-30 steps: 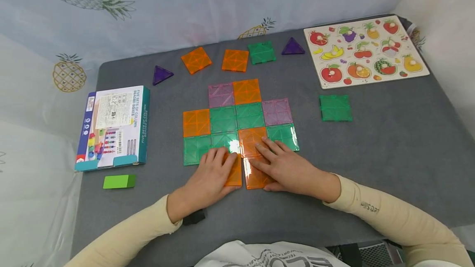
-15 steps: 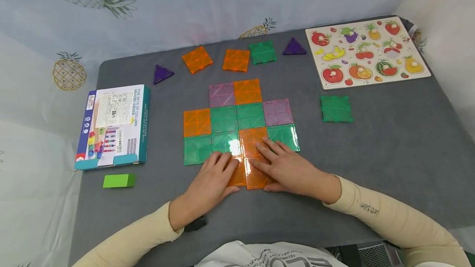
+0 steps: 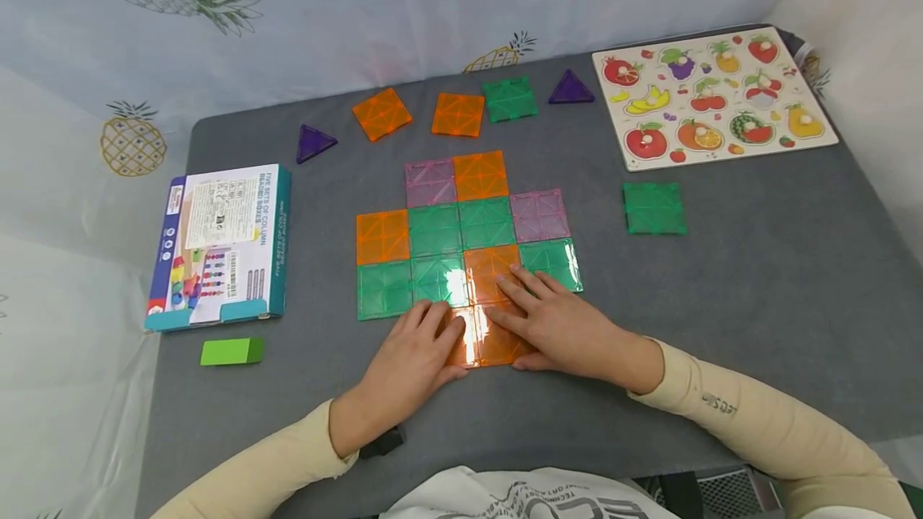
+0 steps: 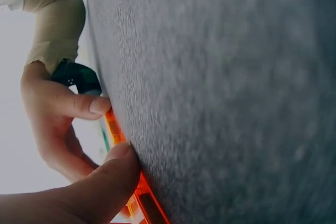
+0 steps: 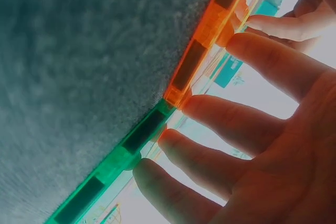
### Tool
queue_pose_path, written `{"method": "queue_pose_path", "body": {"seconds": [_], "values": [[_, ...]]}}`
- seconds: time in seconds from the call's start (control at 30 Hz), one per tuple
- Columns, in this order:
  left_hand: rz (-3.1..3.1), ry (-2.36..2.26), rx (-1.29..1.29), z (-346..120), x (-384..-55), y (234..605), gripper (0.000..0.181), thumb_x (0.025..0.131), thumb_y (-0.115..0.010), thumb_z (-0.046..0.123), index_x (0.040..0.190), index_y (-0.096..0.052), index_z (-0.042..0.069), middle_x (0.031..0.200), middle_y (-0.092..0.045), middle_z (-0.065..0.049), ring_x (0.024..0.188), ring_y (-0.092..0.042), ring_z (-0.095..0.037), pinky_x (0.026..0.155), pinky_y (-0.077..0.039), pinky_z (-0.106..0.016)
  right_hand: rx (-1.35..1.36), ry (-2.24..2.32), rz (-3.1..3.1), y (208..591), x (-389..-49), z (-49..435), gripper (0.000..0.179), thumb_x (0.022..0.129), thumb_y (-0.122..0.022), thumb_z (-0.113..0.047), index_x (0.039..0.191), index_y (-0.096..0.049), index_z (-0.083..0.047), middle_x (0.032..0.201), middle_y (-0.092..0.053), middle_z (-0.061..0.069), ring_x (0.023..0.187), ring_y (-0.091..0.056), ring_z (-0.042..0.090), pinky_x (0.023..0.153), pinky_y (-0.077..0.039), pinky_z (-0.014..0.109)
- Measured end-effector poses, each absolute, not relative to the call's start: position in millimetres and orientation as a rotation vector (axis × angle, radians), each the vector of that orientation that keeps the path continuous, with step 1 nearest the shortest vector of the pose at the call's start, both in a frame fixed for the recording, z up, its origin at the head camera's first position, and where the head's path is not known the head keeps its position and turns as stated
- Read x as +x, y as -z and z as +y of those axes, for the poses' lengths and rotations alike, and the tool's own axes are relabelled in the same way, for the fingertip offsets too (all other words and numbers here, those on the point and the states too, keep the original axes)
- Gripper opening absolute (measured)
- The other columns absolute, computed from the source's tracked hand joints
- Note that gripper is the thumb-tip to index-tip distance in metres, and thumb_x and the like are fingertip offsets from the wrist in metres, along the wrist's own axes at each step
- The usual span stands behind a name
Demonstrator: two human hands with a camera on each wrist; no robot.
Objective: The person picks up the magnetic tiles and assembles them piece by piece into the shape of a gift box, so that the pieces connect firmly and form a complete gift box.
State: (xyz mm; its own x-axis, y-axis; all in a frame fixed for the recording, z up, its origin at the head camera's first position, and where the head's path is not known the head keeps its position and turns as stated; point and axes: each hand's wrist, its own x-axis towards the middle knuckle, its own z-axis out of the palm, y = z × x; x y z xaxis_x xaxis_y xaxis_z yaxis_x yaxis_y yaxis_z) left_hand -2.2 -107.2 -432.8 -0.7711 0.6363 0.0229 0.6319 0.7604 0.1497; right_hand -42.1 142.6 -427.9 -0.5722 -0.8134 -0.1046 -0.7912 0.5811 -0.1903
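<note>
Translucent square magnetic tiles in orange, green and pink lie edge to edge on the grey table. My left hand (image 3: 407,359) grips the lower left orange tile (image 3: 467,343), thumb at its near edge and fingers over its top, covering much of it. That tile sits against the other orange tile (image 3: 493,343) of the bottom row. Spread over this second tile and the orange tile (image 3: 490,271) above it, my right hand (image 3: 566,331) rests with extended fingers. In the right wrist view, its fingertips touch the tops of an orange and a green tile (image 5: 123,153).
Loose orange tiles (image 3: 457,114), green tiles (image 3: 654,208) and purple triangles (image 3: 571,88) lie around the layout. A boxed bead set (image 3: 216,247) and a green block (image 3: 231,352) are at left. A fruit puzzle board (image 3: 710,98) occupies the back right.
My left hand has slid its orange tile rightward, closing the gap to the neighbouring orange tile. The right hand has stayed in place.
</note>
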Motion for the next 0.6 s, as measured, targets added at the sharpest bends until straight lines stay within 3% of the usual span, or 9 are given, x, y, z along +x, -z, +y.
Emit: {"method": "queue_pose_path", "body": {"seconds": [0.23,0.43,0.6], "values": [[2.924,-0.25,1.018,-108,-6,433,0.061,0.076,-0.075,0.05,0.119,-0.06,0.01,0.118,-0.052,-0.011,0.107,-0.047,-0.028,0.091,-0.047,-0.04,-1.328,0.188,2.616,426,-47,142,0.071,0.08,-0.071,-0.054,0.139,-0.053,-0.019,0.15,-0.039,0.019,0.14,-0.031,0.043,0.107,-0.037,0.056],[2.921,-0.24,0.988,-108,-8,432,0.061,0.076,-0.072,0.053,0.12,-0.06,0.012,0.119,-0.052,-0.011,0.108,-0.048,-0.029,0.092,-0.047,-0.041,-1.283,0.242,2.587,427,-50,144,0.073,0.08,-0.069,-0.055,0.142,-0.049,-0.021,0.154,-0.033,0.017,0.144,-0.022,0.041,0.11,-0.029,0.061],[2.985,-0.438,0.698,-124,-21,427,0.075,0.077,-0.071,0.056,0.132,-0.055,0.008,0.13,-0.049,-0.021,0.116,-0.047,-0.038,0.09,-0.05,-0.05,-1.286,0.291,2.578,424,-57,149,0.07,0.083,-0.065,-0.056,0.141,-0.051,-0.019,0.153,-0.033,0.017,0.144,-0.024,0.039,0.109,-0.026,0.064]]}}
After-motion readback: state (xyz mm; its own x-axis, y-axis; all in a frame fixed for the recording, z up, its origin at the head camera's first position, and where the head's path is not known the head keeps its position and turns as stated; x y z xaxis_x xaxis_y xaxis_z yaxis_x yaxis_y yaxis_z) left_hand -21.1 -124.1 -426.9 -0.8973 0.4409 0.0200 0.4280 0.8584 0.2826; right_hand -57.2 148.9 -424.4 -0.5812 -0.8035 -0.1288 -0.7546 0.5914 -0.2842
